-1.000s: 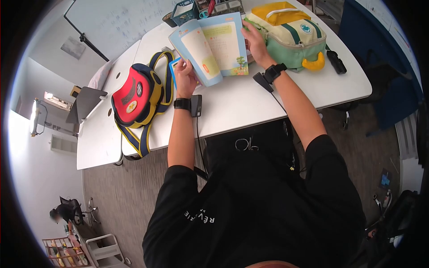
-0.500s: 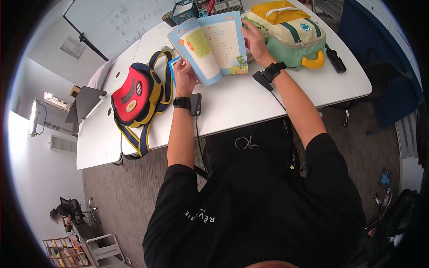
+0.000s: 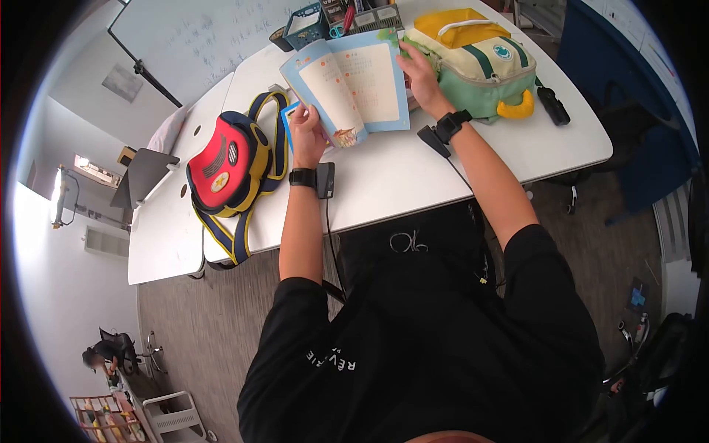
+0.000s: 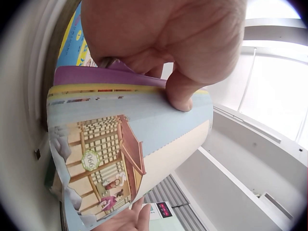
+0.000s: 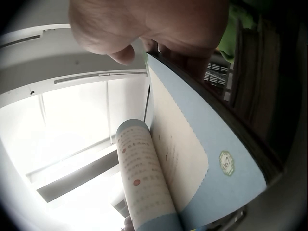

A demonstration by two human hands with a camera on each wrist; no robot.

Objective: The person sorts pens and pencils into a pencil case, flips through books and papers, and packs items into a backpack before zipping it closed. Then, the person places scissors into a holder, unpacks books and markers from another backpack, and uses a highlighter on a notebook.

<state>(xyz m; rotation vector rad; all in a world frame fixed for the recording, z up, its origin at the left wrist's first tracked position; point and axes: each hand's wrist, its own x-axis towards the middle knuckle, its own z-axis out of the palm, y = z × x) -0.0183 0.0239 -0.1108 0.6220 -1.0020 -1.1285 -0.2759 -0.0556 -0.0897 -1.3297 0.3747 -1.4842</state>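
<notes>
An open book (image 3: 375, 92) with blue-bordered pages is held up over the table, its left pages bowed. My left hand (image 3: 307, 139) grips the left side near the lower corner. In the left wrist view, that thumb (image 4: 180, 98) presses the page edges above a drawing of a building, with a purple cover behind. My right hand (image 3: 422, 77) holds the book's right edge near its top. In the right wrist view, its fingers go behind the book, and the facing left page (image 5: 147, 178) curls over. Under the left hand, a blue-edged item (image 3: 289, 118) shows on the table.
A red and navy backpack (image 3: 221, 159) with loose straps lies left of the book. A green, cream and yellow backpack (image 3: 480, 66) stands close to the right hand, with a black object (image 3: 553, 105) beside it. Behind the book are a dark basket (image 3: 305, 28) and scissors (image 3: 337, 32).
The book shows a different spread at each moment; the green text box is gone and a building drawing now shows at the lower left. Both hands have kept their places on the book.
</notes>
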